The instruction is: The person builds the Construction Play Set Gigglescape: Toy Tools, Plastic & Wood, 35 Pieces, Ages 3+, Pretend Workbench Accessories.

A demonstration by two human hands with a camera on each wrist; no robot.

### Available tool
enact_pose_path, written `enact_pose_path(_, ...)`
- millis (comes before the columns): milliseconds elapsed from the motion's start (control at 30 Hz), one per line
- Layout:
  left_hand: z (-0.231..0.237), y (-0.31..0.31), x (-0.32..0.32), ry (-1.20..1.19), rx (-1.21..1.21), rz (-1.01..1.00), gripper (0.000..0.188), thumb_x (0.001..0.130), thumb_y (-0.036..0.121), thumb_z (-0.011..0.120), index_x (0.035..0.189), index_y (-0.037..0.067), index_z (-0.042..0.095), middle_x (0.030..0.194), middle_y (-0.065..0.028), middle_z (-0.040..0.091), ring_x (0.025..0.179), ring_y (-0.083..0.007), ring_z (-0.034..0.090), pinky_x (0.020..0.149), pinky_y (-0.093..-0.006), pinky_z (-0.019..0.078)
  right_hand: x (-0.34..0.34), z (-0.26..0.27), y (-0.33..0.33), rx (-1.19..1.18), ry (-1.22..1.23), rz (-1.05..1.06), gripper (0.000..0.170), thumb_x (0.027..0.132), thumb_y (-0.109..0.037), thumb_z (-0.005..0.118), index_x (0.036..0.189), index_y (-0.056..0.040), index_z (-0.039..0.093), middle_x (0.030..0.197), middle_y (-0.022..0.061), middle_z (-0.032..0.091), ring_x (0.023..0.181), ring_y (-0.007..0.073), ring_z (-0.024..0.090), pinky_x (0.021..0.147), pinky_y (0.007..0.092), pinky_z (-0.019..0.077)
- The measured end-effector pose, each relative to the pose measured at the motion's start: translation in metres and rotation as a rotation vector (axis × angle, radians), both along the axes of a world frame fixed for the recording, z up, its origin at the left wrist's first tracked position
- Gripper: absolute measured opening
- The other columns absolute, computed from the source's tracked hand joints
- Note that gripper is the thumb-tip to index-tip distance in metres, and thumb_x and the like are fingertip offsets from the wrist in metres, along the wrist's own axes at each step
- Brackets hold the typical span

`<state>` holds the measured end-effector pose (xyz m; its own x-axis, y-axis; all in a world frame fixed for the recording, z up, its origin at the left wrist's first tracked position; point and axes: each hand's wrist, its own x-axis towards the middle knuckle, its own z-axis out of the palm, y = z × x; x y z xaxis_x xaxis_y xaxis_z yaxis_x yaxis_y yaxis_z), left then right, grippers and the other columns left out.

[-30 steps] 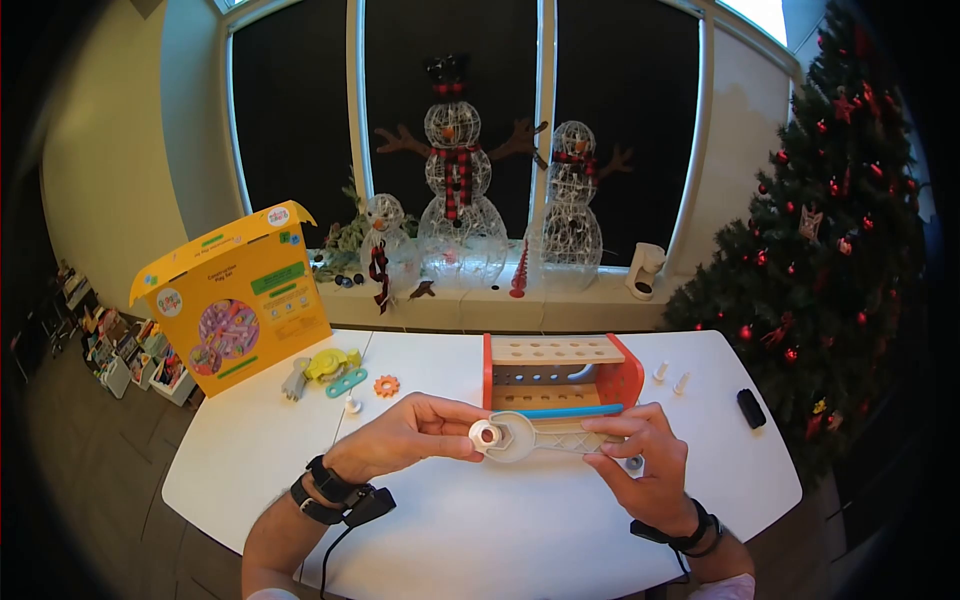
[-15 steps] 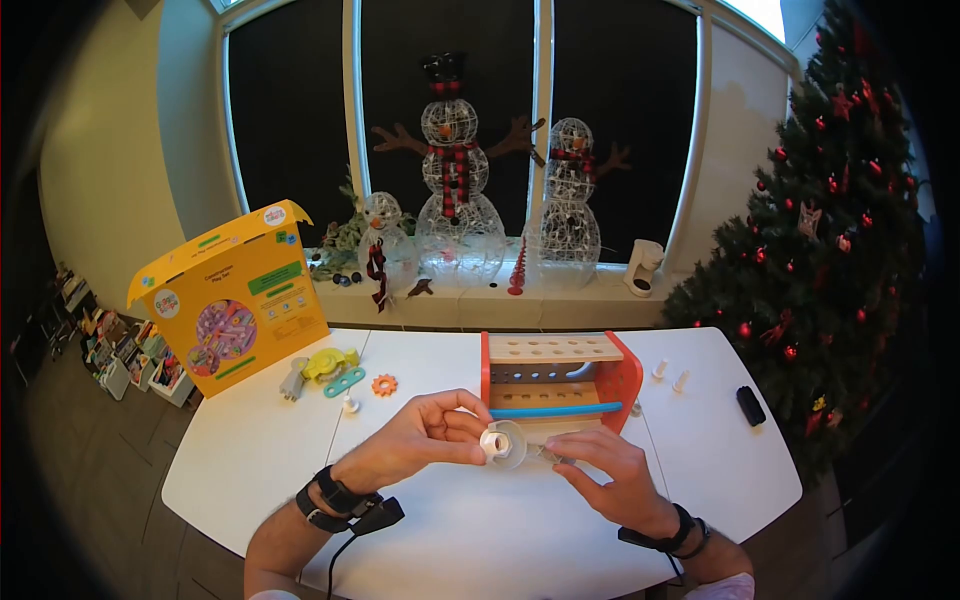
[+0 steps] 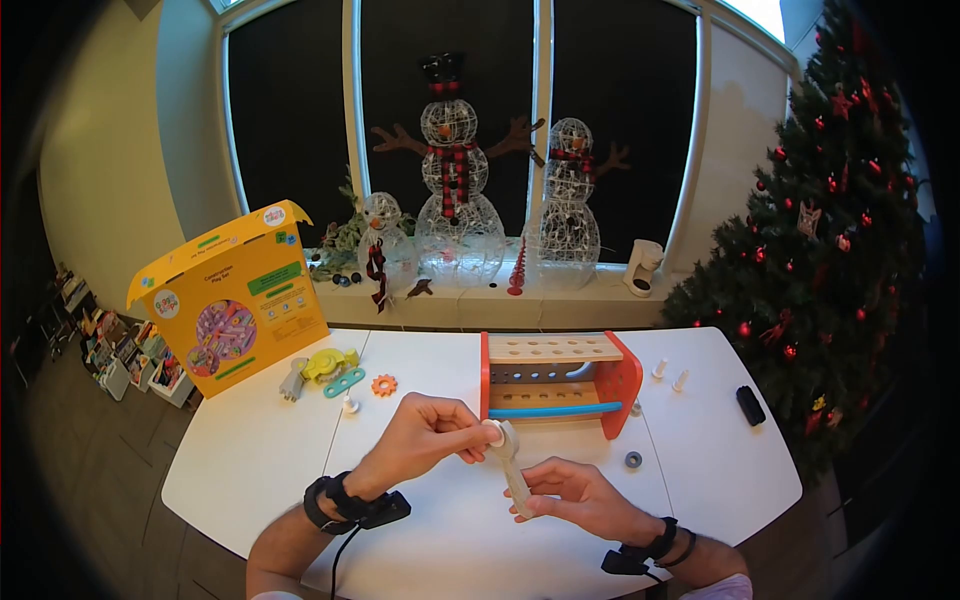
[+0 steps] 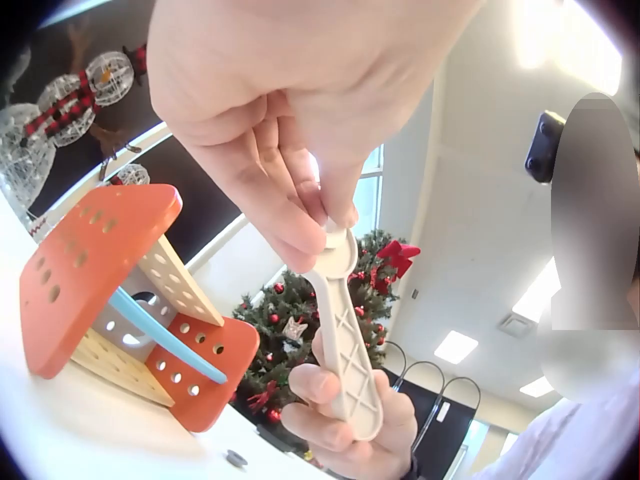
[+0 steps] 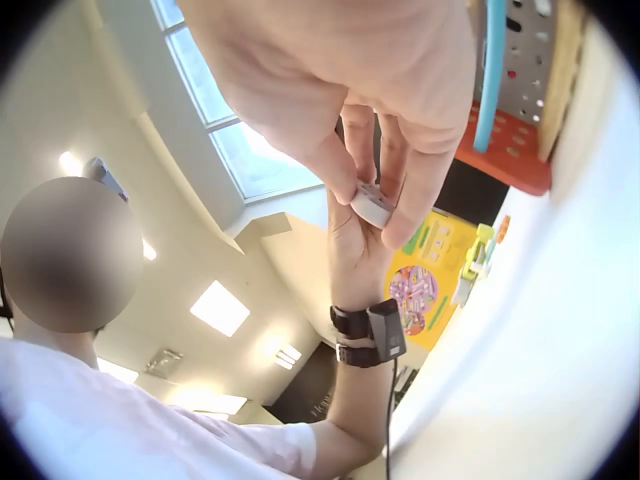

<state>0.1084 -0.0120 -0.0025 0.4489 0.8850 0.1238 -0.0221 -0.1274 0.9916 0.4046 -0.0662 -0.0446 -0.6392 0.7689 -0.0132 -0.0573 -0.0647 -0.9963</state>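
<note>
Over the near half of the white table, a light grey toy wrench (image 3: 513, 475) is held between both hands, its handle slanting down toward the person. My left hand (image 3: 437, 432) pinches a round white piece (image 3: 493, 433) at the wrench's head, thumb and fingertips covering much of it. With fingers and thumb, my right hand (image 3: 583, 493) grips the low end of the handle. The left wrist view shows the crisscross-ribbed handle (image 4: 348, 350) from below. Only the handle's end (image 5: 374, 207) appears between thumb and fingers in the right wrist view.
Behind the hands stands a toy toolbox with red sides (image 3: 628, 380) and a blue bar (image 3: 550, 411). A grey ring (image 3: 633, 460) lies at its right. Leftward are an orange gear (image 3: 384, 385), a white bolt (image 3: 350, 404) and a yellow box (image 3: 240, 300). White bolts (image 3: 681, 381) stand at right.
The wrench has swung from lying sideways to pointing down toward the person. My right hand has moved left and nearer the person; the left hand still pinches the white piece at the head.
</note>
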Motion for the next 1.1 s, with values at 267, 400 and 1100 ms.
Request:
enact_pose_path(267,0.001,0.001,-0.003,0.083,-0.04,0.059,0.021,0.111,0.016,0.076,0.103,-0.003,0.08,0.086,-0.0099,0.081,0.075,-0.015,0.08,0.07,-0.028,0.0666,0.002,-0.012,0.003,-0.312,0.098,0.024,0.044,0.116,-0.015,0.066,0.155,-0.0003,0.053,0.15,0.0202,0.067,0.134,0.0298,0.071,0.12,0.0503,0.0574)
enact_pose_path(400,0.006,0.006,-0.021,0.076,-0.022,0.122,0.03,0.111,0.028,0.078,0.102,0.0,0.081,0.081,-0.0047,0.079,0.071,-0.011,0.077,0.066,-0.0248,0.0621,0.008,-0.024,0.003,-0.358,0.07,0.027,0.044,0.117,-0.017,0.065,0.156,-0.0025,0.052,0.15,0.0192,0.067,0.133,0.0302,0.072,0.121,0.0489,0.0565)
enact_pose_path(1100,-0.098,0.075,-0.197,1.083,0.2,0.64,0.057,0.077,0.038,0.1,0.119,0.008,0.076,0.11,-0.0097,0.077,0.103,-0.0292,0.074,0.088,-0.042,0.0594,0.014,-0.056,0.022,-0.397,0.029,-0.089,0.039,0.117,-0.015,0.064,0.151,0.0002,0.052,0.139,0.0193,0.068,0.127,0.0286,0.073,0.119,0.0446,0.0598)
